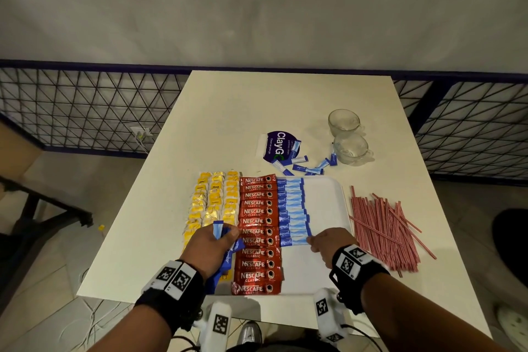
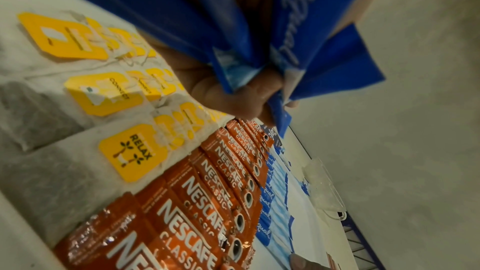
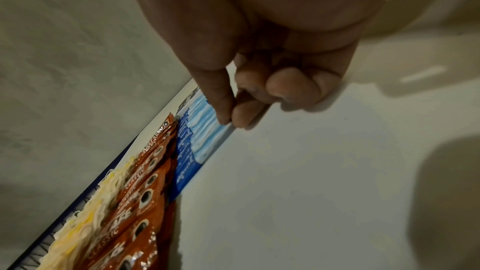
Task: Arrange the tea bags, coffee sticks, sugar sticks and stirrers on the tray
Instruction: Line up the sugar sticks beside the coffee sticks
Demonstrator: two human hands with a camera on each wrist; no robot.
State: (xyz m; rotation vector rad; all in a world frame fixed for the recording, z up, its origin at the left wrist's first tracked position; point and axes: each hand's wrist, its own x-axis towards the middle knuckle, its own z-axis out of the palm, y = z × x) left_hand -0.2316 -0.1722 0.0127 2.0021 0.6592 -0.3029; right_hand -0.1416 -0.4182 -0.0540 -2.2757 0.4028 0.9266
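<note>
Left hand (image 1: 210, 248) clutches a fan of sugar sticks (image 2: 298, 34); right hand (image 1: 328, 241) pinches the end of the nearest stick in the row (image 1: 293, 210) on the tray (image 1: 325, 200); light, slippery, limp sachets, probably best nipped at the flat ends.

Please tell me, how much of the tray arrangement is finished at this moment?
Done: yellow-tagged tea bags and red Nescafe coffee sticks lie in columns on the white tray. In hand: the right hand sets a blue sugar stick; the left hand grips more. Left: loose sugar sticks and red-striped stirrers on the table.
</note>
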